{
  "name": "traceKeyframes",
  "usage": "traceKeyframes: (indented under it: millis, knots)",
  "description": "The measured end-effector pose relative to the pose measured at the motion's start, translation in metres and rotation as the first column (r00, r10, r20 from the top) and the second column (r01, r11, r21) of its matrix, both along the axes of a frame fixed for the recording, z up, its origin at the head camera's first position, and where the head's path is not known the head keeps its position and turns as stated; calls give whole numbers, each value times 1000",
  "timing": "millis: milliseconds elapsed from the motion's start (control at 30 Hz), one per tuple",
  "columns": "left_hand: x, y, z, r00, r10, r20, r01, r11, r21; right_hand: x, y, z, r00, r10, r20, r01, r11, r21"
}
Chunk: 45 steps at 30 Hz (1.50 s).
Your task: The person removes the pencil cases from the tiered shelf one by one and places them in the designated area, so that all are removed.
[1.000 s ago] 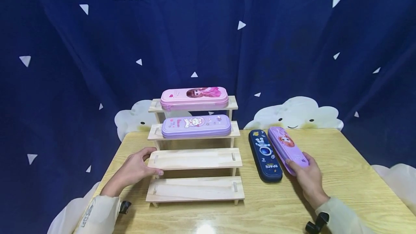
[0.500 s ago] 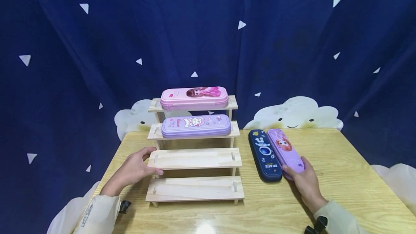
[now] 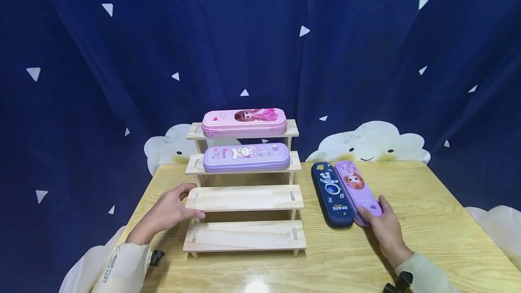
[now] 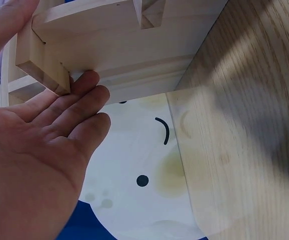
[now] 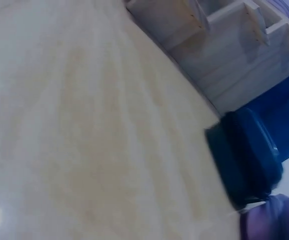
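My left hand (image 3: pixel 172 209) grips the left end of the second tier from the bottom of a wooden four-step display rack (image 3: pixel 244 238). In the left wrist view, the fingers of that hand (image 4: pixel 49 145) lie around the end of a wooden board. On the right, my right hand (image 3: pixel 386 227) holds the near end of a purple pencil case (image 3: pixel 362 191) with a red-haired doll on its lid, thumb on one side and fingers on the other. Right alongside it lies a navy pencil case (image 3: pixel 331 193) with a space print. The right wrist view shows only the ends of the navy case (image 5: pixel 247 155) and the purple case (image 5: pixel 272 220).
A pink pencil case (image 3: pixel 244 122) lies on the rack's top tier. A lilac one (image 3: pixel 246 157) with a rabbit sits on the tier below. Everything stands on a wooden table (image 3: pixel 427 202). Behind hangs a dark blue curtain (image 3: pixel 260 49) with white triangles.
The purple pencil case in my right hand has shifted left and slightly nearer, up against the navy one. My left hand has stayed at the rack.
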<state>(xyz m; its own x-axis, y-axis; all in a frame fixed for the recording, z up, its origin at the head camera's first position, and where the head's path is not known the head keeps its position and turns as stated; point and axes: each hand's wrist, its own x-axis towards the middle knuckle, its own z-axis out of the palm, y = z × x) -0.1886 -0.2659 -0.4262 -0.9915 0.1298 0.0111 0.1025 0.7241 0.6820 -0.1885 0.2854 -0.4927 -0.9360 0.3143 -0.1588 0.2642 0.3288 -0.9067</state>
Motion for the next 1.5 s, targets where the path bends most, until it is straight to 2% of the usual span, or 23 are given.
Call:
traceKeyframes:
  millis: [133,233,300,367,467,600,700,900,1000,1200,1500]
  knots:
    - [-1,0,0,1000,1,-6,-1,1000,-5,-4,5,14,998,-15,-60,14,1000,-9]
    - [-1,0,0,1000,2,-11,-2,1000,-9,-10,12,30,989,-18,-148,16,1000,-10]
    - [-1,0,0,1000,2,-11,-2,1000,-5,-16,17,43,975,-13,-220,9,1000,-23]
    - [-1,1,1,1000,2,-6,-2,1000,-1,-22,23,57,952,-11,-305,-5,999,-52]
    - [-1,1,1,1000,5,0,-5,1000,-1,-31,29,79,896,-4,-444,-65,988,-139]
    - [-1,1,2,1000,9,-2,-9,1000,-13,-40,31,110,784,7,-620,-214,942,-260]
    - [-1,1,2,1000,9,-3,-9,1000,-13,-46,29,134,719,0,-695,-279,916,-288]
    - [0,1,0,1000,1,-2,-1,1000,7,-51,17,172,648,14,-762,-314,916,-250]
    - [0,0,1,1000,2,-4,-2,1000,-1,-52,10,186,613,33,-789,-354,904,-238]
    - [-1,0,1,1000,3,-8,-3,1000,-10,-55,-9,212,565,103,-818,-405,899,-167]
    - [0,1,-1,1000,-4,-12,4,1000,1,-57,-49,239,521,238,-820,-451,892,-27]
